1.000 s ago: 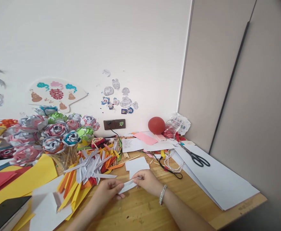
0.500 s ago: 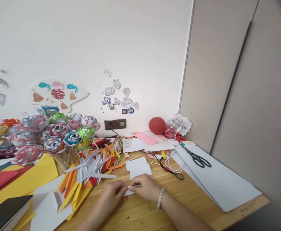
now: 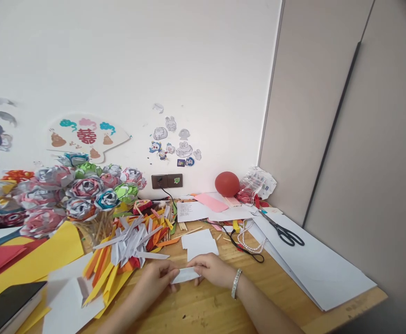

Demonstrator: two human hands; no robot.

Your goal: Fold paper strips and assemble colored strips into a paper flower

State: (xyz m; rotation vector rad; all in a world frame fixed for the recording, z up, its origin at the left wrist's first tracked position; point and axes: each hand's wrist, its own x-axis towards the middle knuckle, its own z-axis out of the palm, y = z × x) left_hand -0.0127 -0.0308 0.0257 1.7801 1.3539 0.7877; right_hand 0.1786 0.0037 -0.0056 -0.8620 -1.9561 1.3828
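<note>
Currently pinches a short white paper strip (image 3: 185, 275) over the worktop (image 3: 203, 308), with the fingers of the left hand (image 3: 158, 274) closed on one end and those of the right hand (image 3: 214, 271) closed on the other. Wears a silvery bracelet (image 3: 236, 284) on the right wrist. Has a cut white sheet (image 3: 201, 243) just beyond, heaped folded papers (image 3: 130, 241) to the left, paper flowers (image 3: 85, 188) behind these, black scissors (image 3: 288, 235) on white sheets (image 3: 328, 273) to the right, and a red balloon (image 3: 227, 184) near the wall (image 3: 203, 69)
</note>
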